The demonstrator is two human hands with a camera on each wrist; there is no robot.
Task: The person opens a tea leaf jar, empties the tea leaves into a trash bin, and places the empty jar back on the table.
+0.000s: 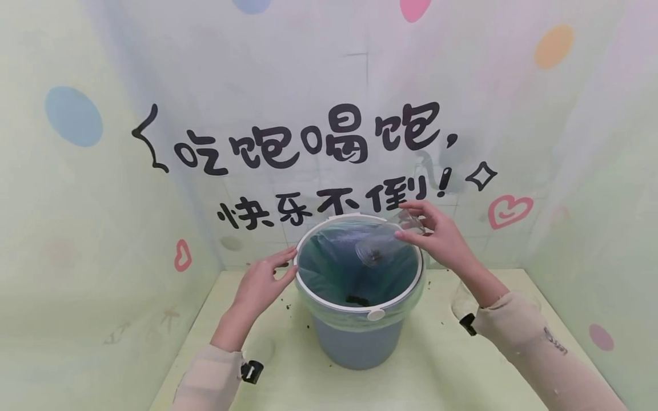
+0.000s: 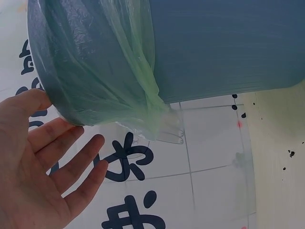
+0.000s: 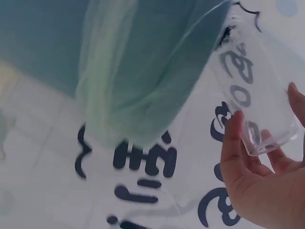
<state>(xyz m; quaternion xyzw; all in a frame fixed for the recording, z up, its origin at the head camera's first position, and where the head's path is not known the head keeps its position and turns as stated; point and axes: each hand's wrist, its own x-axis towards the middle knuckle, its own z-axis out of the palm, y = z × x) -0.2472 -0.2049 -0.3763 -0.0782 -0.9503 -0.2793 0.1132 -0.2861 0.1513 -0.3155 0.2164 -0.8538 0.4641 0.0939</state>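
A blue-grey bucket (image 1: 354, 342) with a white rim and a green translucent plastic bag (image 1: 329, 245) lining it stands upright, a dark clump lying inside. My left hand (image 1: 257, 285) touches the rim's left side with thumb and fingertips; in the left wrist view its other fingers (image 2: 78, 164) stay loosely spread. On the right, my right hand (image 1: 439, 234) holds a clear bottle (image 3: 259, 90) by its base end between thumb and fingers. The bottle tilts down over the bucket's opening, and dark matter shows near its lower end. Its exact shape is blurred.
Dark crumbs (image 2: 291, 153) lie scattered on the pale table (image 1: 267, 377) around the bucket. A clear rounded thing (image 1: 458, 302) is partly hidden beside my right wrist. Behind rises a printed backdrop (image 1: 308, 68) with black lettering, and similar walls flank both sides.
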